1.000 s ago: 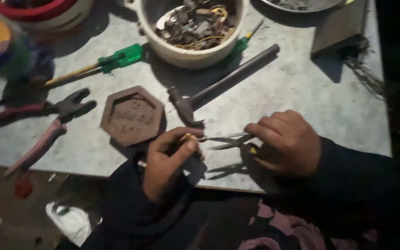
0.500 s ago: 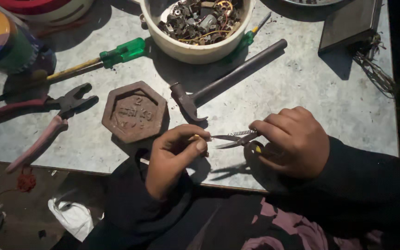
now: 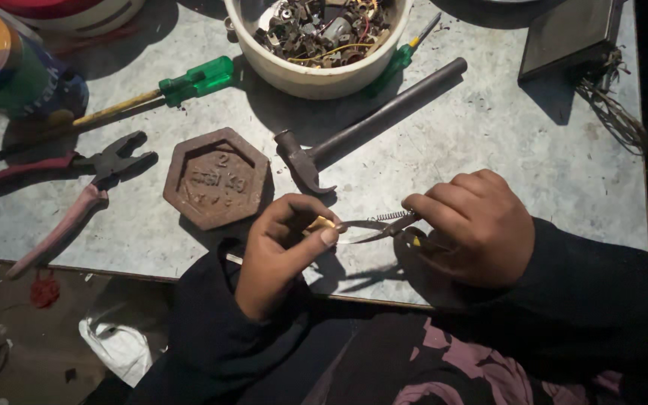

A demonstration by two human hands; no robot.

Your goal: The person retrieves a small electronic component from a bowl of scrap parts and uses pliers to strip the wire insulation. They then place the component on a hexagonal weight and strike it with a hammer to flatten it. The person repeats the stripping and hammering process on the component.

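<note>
- Grey, scratched metal table [image 3: 489, 150] is filling the head view, lit harshly from one side, with dark floor showing below its near edge.
- Left hand [image 3: 283, 251] is pinching a small brass-coloured piece [image 3: 319, 223] between thumb and forefinger, just above the table's near edge.
- Right hand [image 3: 474, 229] is clenching around the handles of small spring-loaded pliers [image 3: 375, 223], whose thin tips are reaching to the brass piece and seem to be touching it.
- Lying behind the hands are a hammer [image 3: 369, 124], a rusty hexagonal weight [image 3: 217, 178], red-handled pliers [image 3: 76, 176], a green-handled screwdriver [image 3: 155, 94] and a white bowl of scrap parts [image 3: 316, 34].
- A dark box with loose wires [image 3: 575, 34] is sitting at the far right corner.
- Judging the risk: the piece is tiny and held only by fingertips, so a hard squeeze or twist of the pliers could be flicking it off the edge onto the dark floor, or pinching the thumb.
- Compared with half a second ago, the hands are sitting in nearly the same place and both grips are unchanged; only the camera is appearing slightly shifted.
</note>
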